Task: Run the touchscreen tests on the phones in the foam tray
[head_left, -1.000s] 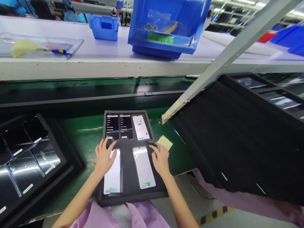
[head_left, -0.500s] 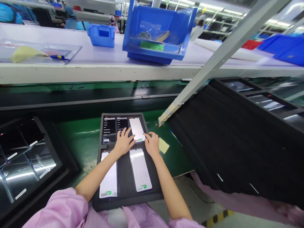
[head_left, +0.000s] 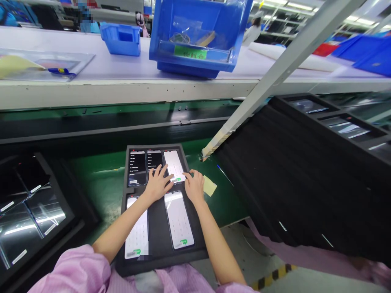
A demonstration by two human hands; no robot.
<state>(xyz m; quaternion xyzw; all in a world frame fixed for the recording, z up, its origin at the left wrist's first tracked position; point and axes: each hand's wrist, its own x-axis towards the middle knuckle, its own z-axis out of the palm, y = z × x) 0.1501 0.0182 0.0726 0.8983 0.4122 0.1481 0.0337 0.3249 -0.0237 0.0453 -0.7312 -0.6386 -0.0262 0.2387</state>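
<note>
A black foam tray in front of me holds several smartphones in its slots. At its top right lies a smartphone with a white keypad screen. My left hand has its fingers spread over the top middle smartphone, which shows a dark text menu, and reaches the white screen's left edge. My right hand is at the right edge of that white-screen phone, fingers bent and apart, holding nothing. Another dark-menu phone is at top left. Two white keypad phones, one lower left and one lower right, lie nearer me.
A yellow paper note lies on the green surface beside my right hand. A slanted metal post rises at right, near black cloth. Another phone tray stands left. Blue bins sit on the shelf.
The view has shifted slightly, so the tray and shelf appear a little further left. Both hands keep nearly the same place over the top right phones.
</note>
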